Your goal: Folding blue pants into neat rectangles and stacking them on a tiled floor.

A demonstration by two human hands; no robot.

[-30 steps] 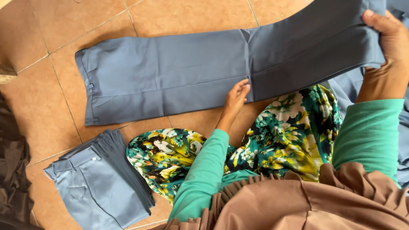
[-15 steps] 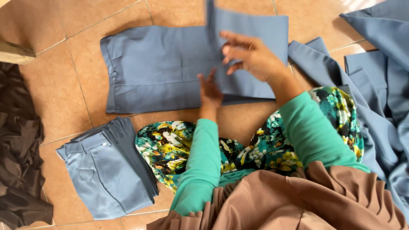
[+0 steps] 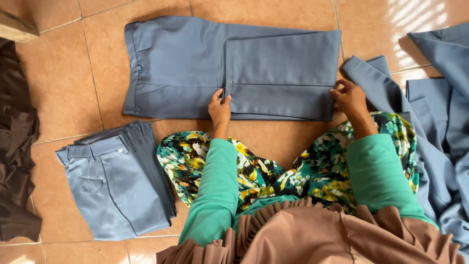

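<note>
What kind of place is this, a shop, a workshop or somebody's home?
Probably a home floor or a small garment workroom; I cannot tell which. The person sits on a terracotta tiled floor, both hands on blue-grey trousers folded in half, with a stack of folded trousers beside them and more blue garments heaped nearby.

Blue-grey trousers point(image 3: 195, 63), green sleeves point(image 3: 215, 190), floral teal-yellow skirt point(image 3: 254, 176), dark brown cloth point(image 3: 17, 146), terracotta floor tiles point(image 3: 58, 83).
</note>
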